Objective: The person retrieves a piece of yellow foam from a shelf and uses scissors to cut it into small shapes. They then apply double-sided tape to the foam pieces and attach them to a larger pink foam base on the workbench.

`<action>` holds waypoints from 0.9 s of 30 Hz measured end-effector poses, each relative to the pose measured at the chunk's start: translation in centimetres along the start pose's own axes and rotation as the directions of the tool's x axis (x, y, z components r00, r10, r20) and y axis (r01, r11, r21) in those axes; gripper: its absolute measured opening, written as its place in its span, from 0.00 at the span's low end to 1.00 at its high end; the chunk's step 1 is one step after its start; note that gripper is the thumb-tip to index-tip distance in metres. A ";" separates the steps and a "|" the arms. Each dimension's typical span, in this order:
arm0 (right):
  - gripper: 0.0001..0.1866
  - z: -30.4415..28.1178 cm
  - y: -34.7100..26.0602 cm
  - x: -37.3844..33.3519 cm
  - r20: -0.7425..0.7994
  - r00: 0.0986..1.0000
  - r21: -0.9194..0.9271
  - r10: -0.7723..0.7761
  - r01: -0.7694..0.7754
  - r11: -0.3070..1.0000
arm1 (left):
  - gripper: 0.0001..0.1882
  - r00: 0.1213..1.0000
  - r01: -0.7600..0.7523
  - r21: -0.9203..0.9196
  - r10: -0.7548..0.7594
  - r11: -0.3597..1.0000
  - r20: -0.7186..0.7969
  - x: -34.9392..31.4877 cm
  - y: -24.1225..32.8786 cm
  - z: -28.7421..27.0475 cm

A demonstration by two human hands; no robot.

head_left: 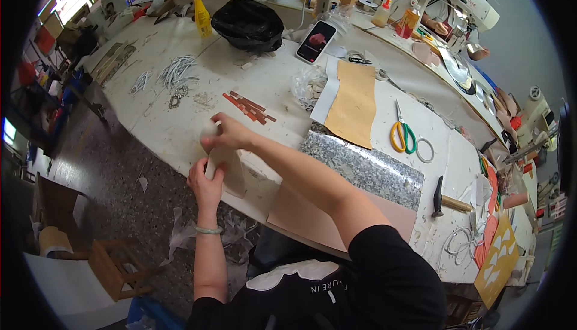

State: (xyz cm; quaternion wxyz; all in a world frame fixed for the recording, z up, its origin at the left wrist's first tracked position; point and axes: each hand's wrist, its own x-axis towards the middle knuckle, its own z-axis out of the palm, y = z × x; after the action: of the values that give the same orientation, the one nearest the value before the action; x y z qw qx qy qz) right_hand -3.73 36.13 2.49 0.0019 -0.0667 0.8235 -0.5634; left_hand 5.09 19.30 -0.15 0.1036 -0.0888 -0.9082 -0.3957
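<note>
At the table's near left edge my left hand grips a pale beige flat piece, thumb on its face and fingers behind. My right hand reaches across just above it, fingers closed round a small whitish thing, too blurred to name. A bracelet circles my left wrist. Beyond my right hand lie several reddish-brown strips. Under my right forearm a pinkish-brown sheet lies in front of a speckled grey stone slab.
Scissors, a wire ring and a hammer lie to the right. A tan sheet overlaps the slab's far edge. Farther back are a phone, a black-lined bowl, a yellow bottle and white cords.
</note>
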 end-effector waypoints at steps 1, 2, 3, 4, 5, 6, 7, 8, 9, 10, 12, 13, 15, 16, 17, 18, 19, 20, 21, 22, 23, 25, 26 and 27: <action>0.38 -0.5 0.3 0.0 -0.050 0.999 0.057 0.003 0.000 0.998 | 0.27 1.000 -0.017 0.049 0.019 0.999 -0.023 -0.1 0.4 0.3; 0.36 -1.8 -0.2 0.1 -0.140 0.990 -0.205 -0.008 -0.021 0.979 | 0.28 0.998 -0.027 0.099 0.033 0.995 -0.052 -0.2 0.8 0.5; 0.35 -3.5 -0.8 0.4 -0.229 0.972 -0.450 -0.046 -0.064 0.891 | 0.29 0.996 -0.041 0.148 0.053 0.988 -0.077 -0.4 1.2 0.8; 0.34 -4.8 -0.8 0.8 -0.265 0.964 -0.575 -0.008 -0.152 0.804 | 0.33 0.993 -0.061 0.235 0.082 0.970 -0.080 -0.5 1.7 0.9; 0.33 -5.9 -0.3 1.1 -0.314 0.949 -0.683 0.030 -0.247 0.688 | 0.34 0.994 -0.055 0.247 0.077 0.967 -0.080 -0.5 2.2 1.2; 0.32 -6.5 0.4 1.4 -0.333 0.940 -0.685 0.071 -0.293 0.667 | 0.35 0.994 -0.045 0.261 0.069 0.964 -0.086 -0.5 2.6 1.4; 0.32 -6.9 1.3 1.7 -0.350 0.930 -0.687 0.111 -0.336 0.644 | 0.36 0.994 -0.033 0.274 0.061 0.961 -0.094 -0.5 3.0 1.5; 0.32 -7.1 2.1 2.2 -0.356 0.923 -0.652 0.144 -0.356 0.670 | 0.37 0.995 -0.042 0.268 0.063 0.963 -0.072 -0.5 3.2 1.6; 0.31 -7.0 2.7 3.0 -0.354 0.920 -0.618 0.170 -0.366 0.696 | 0.37 0.994 -0.051 0.139 0.064 0.989 -0.090 -0.3 3.0 1.5; 0.28 -7.4 3.2 3.6 -0.300 0.926 -0.606 0.230 -0.371 0.704 | 0.36 0.992 -0.066 0.008 0.067 0.998 -0.108 0.0 2.5 1.6; 0.24 -6.8 3.0 4.2 -0.219 0.927 -0.594 0.304 -0.374 0.713 | 0.32 0.987 -0.031 -0.273 -0.013 0.962 -0.158 0.4 1.5 1.2; 0.22 -6.4 2.7 4.0 -0.209 0.924 -0.595 0.319 -0.379 0.708 | 0.31 0.983 -0.025 -0.248 -0.021 0.968 -0.182 0.7 1.2 0.4; 0.21 -6.1 1.8 3.5 -0.194 0.925 -0.633 0.327 -0.373 0.679 | 0.29 0.976 -0.006 -0.220 -0.042 0.975 -0.212 1.1 1.2 -0.6; 0.21 -6.0 1.2 3.5 -0.183 0.932 -0.662 0.313 -0.353 0.661 | 0.28 0.978 0.011 -0.231 -0.059 0.973 -0.200 1.6 0.7 -0.9; 0.21 -6.1 1.0 3.2 -0.179 0.936 -0.690 0.304 -0.339 0.639 | 0.27 0.980 0.027 -0.246 -0.074 0.969 -0.182 2.4 0.3 -1.0; 0.20 -6.0 1.3 3.0 -0.180 0.948 -0.702 0.262 -0.311 0.641 | 0.27 0.983 0.042 -0.260 -0.087 0.965 -0.164 2.9 0.1 -1.1; 0.20 -5.7 1.9 3.0 -0.181 0.959 -0.713 0.220 -0.282 0.642 | 0.26 0.983 0.031 -0.266 -0.077 0.963 -0.166 3.2 0.1 -1.1; 0.19 -5.8 2.6 3.2 -0.187 0.967 -0.724 0.175 -0.256 0.640 | 0.26 0.984 0.015 -0.275 -0.063 0.961 -0.167 3.5 0.6 -1.1; 0.18 -5.7 3.8 3.5 -0.195 0.969 -0.726 0.152 -0.247 0.642 | 0.25 0.986 0.001 -0.287 -0.049 0.958 -0.160 3.7 1.1 -0.8; 0.17 -5.5 4.9 4.0 -0.204 0.970 -0.727 0.129 -0.238 0.644 | 0.24 0.985 -0.010 -0.293 -0.041 0.956 -0.166 3.9 1.4 -0.5; 0.16 -5.1 4.5 3.9 -0.202 0.974 -0.728 0.104 -0.221 0.649 | 0.24 0.983 -0.014 -0.293 -0.040 0.956 -0.177 4.1 1.5 -0.5; 0.14 -5.3 3.7 3.3 -0.101 0.986 -0.754 0.132 -0.163 0.637 | 0.22 0.980 -0.012 -0.339 -0.056 0.941 -0.191 4.5 1.3 0.0; 0.14 -5.3 2.5 2.7 -0.045 0.988 -0.762 0.145 -0.128 0.635 | 0.21 0.977 -0.004 -0.378 -0.076 0.926 -0.197 4.6 0.7 0.4; 0.14 -5.6 1.8 2.4 -0.045 0.992 -0.684 0.120 -0.118 0.720 | 0.19 0.976 0.003 -0.422 -0.095 0.907 -0.197 4.8 0.2 0.9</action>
State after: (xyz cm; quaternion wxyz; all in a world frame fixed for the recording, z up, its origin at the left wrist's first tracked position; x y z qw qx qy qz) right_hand -6.76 41.69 2.99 0.0145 -0.0106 0.9756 -0.2189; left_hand 0.43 20.54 0.63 0.1686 -0.0430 -0.7877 -0.5910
